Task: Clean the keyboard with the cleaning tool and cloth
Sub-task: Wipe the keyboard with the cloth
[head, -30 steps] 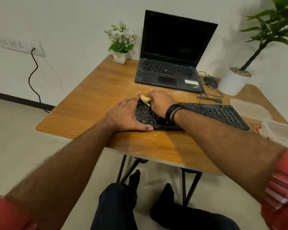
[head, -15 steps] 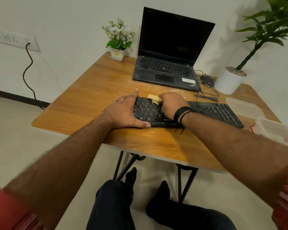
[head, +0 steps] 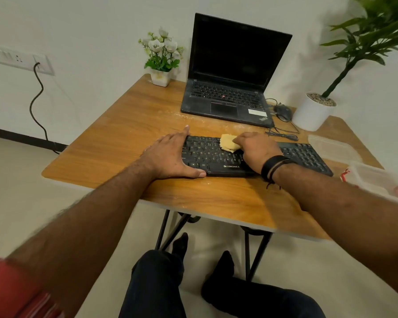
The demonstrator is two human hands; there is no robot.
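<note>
Head view: one keyboard (head: 257, 157), one cloth (head: 228, 143), two hands.

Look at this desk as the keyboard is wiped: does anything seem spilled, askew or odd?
Pale dusty streaks smear the table between laptop and keyboard. The mouse cable lies loosely tangled.

"ZEBRONICS" was printed in white on the front edge of the black keyboard (head: 257, 157). "ThinkPad" stood on the laptop (head: 228, 104) palm rest, at its 4 o'clock corner. Key legends were too small to read.
</note>
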